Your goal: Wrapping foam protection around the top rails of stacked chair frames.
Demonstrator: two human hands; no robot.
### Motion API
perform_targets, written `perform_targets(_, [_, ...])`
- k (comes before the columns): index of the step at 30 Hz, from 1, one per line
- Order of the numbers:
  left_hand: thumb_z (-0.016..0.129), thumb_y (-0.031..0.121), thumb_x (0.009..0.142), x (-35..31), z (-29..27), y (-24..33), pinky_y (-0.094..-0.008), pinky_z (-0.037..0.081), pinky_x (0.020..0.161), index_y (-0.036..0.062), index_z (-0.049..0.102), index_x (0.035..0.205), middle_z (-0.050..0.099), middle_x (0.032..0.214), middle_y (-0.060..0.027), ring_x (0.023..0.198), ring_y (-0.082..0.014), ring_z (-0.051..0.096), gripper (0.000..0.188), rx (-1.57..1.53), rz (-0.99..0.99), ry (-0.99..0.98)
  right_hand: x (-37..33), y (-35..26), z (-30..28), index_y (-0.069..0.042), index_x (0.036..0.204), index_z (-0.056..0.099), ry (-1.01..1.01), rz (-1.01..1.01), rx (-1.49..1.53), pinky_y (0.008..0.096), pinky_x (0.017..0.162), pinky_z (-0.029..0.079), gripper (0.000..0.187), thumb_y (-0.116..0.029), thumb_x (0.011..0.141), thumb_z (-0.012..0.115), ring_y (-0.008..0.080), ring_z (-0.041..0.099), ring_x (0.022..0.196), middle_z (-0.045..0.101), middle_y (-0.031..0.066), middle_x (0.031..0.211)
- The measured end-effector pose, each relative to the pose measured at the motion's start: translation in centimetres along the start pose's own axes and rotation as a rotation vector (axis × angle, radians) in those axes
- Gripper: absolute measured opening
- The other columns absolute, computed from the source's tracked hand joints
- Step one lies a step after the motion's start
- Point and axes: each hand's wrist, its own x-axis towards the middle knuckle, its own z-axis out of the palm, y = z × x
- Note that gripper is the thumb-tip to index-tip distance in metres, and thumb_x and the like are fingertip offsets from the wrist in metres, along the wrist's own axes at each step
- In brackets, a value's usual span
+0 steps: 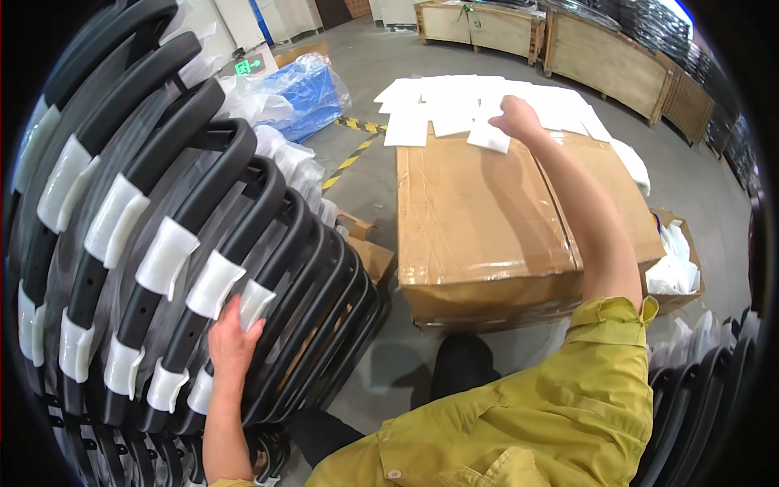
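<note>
On the left, black curved tube frames [213,166] stand nested in a long row, with white foam pieces [166,257] wrapped around their bars. My left hand [234,334] is closed at a white foam piece [257,302] on one of the bars, its thumb beside the foam and its fingertips partly hidden. Out ahead, my right arm reaches over a large brown cardboard box [479,215]. Several flat white foam sheets [406,130] lie spread and overlapping along its far side. My right hand [517,119] is closed in a pinch on one white foam sheet [489,140] there.
Blue material under clear plastic [308,97] lies beyond the frames. Yellow-and-black tape [345,166] marks the floor. An opened carton with white bags [673,260] stands right of the box. More black frames [690,398] are at lower right; wooden crates [604,61] line the back.
</note>
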Motion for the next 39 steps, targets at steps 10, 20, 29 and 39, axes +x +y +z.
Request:
perform_targets(10, [0.067, 0.025, 0.065, 0.8, 0.7, 0.4, -0.041, 0.046, 0.071, 0.0026, 0.049, 0.108, 0.057, 0.096, -0.0176, 0.083, -0.0346, 0.056, 0.051, 0.078, -0.122, -0.056, 5.7, 2.3, 3.4, 0.009, 0.09, 0.05, -0.051, 0.395, 0.205, 0.0378, 0.05, 0.051, 0.061, -0.028, 0.053, 0.081, 0.0259, 0.06, 0.072, 0.059, 0.0195, 0.088])
perform_targets(20, [0.066, 0.024, 0.066, 0.3, -0.1, 0.6, -0.0398, 0.047, 0.069, 0.0025, 0.047, 0.111, 0.057, 0.099, -0.0171, 0.082, -0.0331, 0.057, 0.053, 0.108, -0.142, -0.068, 5.9, 4.5, 2.9, 0.005, 0.071, 0.058, 0.084, 0.521, 0.441, 0.0304, 0.045, 0.047, 0.026, -0.011, 0.059, 0.075, 0.019, 0.057, 0.063, 0.059, 0.0119, 0.074])
perform_targets(29, [0.066, 0.024, 0.068, -0.6, 0.4, 0.8, -0.0385, 0.046, 0.074, 0.0011, 0.045, 0.115, 0.055, 0.101, -0.02, 0.085, -0.0345, 0.055, 0.056, -0.001, -0.039, -0.006, -13.2, -5.7, -4.9, -0.003, 0.096, 0.056, 0.076, -0.035, 1.326, 0.0179, 0.061, 0.042, 0.027, -0.011, 0.072, 0.064, 0.0063, 0.051, 0.066, 0.058, 0.0012, 0.077])
perform_targets(39, [0.068, 0.01, 0.073, -10.2, 5.5, 3.3, -0.0288, 0.044, 0.078, -0.0026, 0.046, 0.108, 0.055, 0.101, -0.0106, 0.087, -0.0155, 0.054, 0.044, -1.883, -0.411, -0.048, -33.3, -25.5, 8.9, -0.002, 0.098, 0.053, -0.528, 0.28, 1.836, 0.0283, 0.068, 0.05, 0.028, -0.006, 0.073, 0.064, 0.014, 0.058, 0.073, 0.06, 0.008, 0.086])
